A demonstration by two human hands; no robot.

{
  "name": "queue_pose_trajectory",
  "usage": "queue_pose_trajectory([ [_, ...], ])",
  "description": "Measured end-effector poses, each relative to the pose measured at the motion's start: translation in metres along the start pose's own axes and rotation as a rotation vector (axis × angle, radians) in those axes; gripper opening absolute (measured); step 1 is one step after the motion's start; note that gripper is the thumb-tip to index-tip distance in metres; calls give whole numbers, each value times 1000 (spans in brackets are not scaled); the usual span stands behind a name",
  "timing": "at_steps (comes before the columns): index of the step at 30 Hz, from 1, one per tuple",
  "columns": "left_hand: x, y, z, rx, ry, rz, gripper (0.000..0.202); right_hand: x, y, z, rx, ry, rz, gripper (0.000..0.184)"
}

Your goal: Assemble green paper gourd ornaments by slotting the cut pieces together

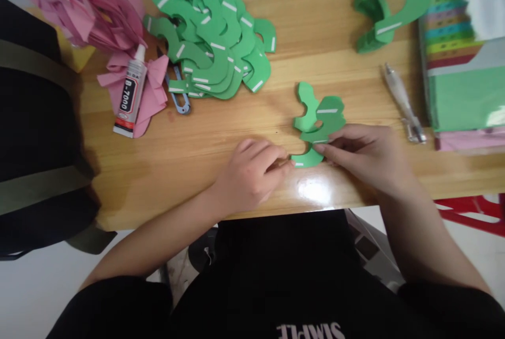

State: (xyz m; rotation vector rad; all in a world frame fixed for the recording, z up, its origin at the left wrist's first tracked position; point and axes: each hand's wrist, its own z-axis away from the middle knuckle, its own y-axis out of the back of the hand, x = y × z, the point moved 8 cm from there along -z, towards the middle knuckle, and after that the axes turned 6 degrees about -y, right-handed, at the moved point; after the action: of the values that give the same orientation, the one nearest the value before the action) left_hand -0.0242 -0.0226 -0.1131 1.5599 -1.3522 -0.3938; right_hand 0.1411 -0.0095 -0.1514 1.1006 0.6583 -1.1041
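Observation:
Curved green paper pieces (325,124), some bearing white strips, are joined or overlapping in a short chain near the table's front edge. My right hand (369,156) pinches the chain's right side between thumb and fingers. At its lower end lies a curved green piece (310,159) with a white strip. My left hand (256,173) has thumb and forefinger closed on the left tip of that piece, its wrist near the table edge. A large heap of similar green paper pieces (221,39) lies further back on the left.
Left of the heap, a B-7000 glue tube (130,94) rests on folded pink paper (152,92), beside a blue cutter (180,97). Pink paper strips (87,8) stand behind. On the right are a pen (404,102), packed coloured paper (469,97) and another green paper chain (390,8).

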Motion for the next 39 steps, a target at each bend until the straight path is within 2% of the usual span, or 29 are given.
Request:
queue_pose_trajectory([
  [11, 4, -6, -1, -62, -35, -38, 13, 5, -3, 1, -31, 8, -78, 18],
  [14, 7, -7, -2, -77, -27, -85, 11, 5, -2, 1, -26, 26, -79, 21],
  [17, 15, -7, -4, -110, -102, -154, 14, 3, 2, 1, 26, 74, -53, 24],
  [21, 24, -8, -5, -157, -220, -219, 15, 0, 6, 1, 80, 146, 26, 16],
  [27, 27, -12, -2, -172, -278, -251, 18, 1, 6, 1, 114, 152, 105, 11],
  [34, 22, -9, -6, -150, -190, -164, 19, 6, 5, -1, 99, 113, 98, 12],
  [37, 8, -6, -13, -156, -78, -53, 22, 5, 5, -1, 100, 109, 107, 12],
  [39, -6, -2, -19, -114, 7, 4, 20, 4, 5, -1, 102, 112, 124, 12],
])
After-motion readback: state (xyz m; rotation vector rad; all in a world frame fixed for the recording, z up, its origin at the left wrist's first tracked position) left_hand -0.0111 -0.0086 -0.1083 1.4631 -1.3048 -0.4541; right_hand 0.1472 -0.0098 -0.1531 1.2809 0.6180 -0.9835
